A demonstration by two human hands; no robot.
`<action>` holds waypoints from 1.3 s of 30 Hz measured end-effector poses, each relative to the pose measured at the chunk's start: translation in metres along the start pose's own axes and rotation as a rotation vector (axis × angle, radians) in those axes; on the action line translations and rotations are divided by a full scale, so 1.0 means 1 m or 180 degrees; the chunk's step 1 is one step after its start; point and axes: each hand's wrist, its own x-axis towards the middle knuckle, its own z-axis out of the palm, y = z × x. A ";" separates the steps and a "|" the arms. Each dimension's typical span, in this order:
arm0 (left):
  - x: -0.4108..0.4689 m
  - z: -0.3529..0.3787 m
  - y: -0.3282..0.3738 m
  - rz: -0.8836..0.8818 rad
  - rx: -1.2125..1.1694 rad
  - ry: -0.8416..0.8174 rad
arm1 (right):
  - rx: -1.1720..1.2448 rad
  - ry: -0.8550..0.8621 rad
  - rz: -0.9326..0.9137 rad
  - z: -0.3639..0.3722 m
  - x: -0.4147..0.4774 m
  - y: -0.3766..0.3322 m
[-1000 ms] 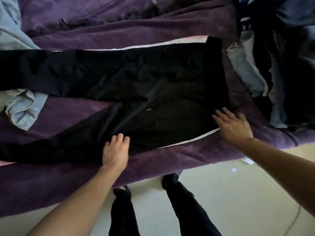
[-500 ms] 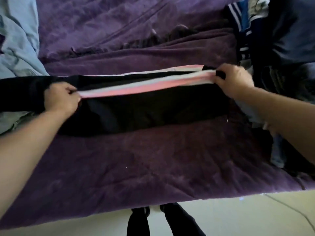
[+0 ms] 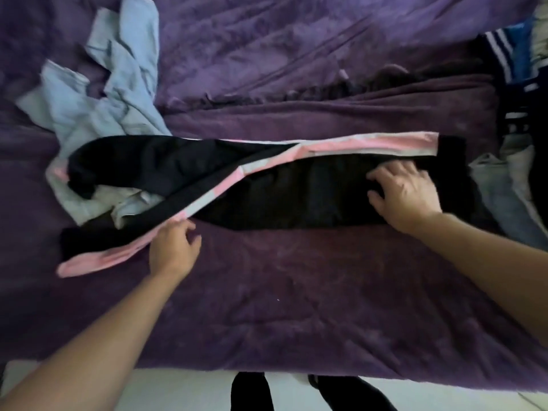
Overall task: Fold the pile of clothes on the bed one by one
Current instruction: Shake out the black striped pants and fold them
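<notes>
Black trousers (image 3: 296, 197) with pink-and-white side stripe lie folded lengthwise across middle of bed (image 3: 296, 360), waist toward right edge, legs splaying toward left edge. Right hand (image 3: 406, 194) flat on waist end, fingers spread, pressing. Left hand (image 3: 173, 250) at striped edge of nearer leg, fingers curled; whether pinching cloth, cannot tell. Farther leg overlaps crumpled light-blue garment (image 3: 118, 93) near left edge. Purple blanket (image 3: 296, 292) covers bed, rumpled toward far side. Heap of clothes (image 3: 510, 69), dark, striped, denim, along right edge. Pale floor (image 3: 178, 393) beyond near edge; person's legs (image 3: 252, 393) standing there.
</notes>
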 end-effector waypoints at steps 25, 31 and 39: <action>0.177 -0.134 -0.277 -0.0088 -0.2215 0.0276 | 0.0724 -0.0611 0.0409 0.070 0.141 -0.338; 0.249 -0.121 -0.250 -0.1000 -0.2878 -0.0327 | 0.0773 -0.0310 0.0942 0.050 0.198 -0.342; 0.248 -0.096 -0.240 -0.1781 -0.3692 -0.0417 | 0.1250 -0.0366 0.1232 0.088 0.119 -0.340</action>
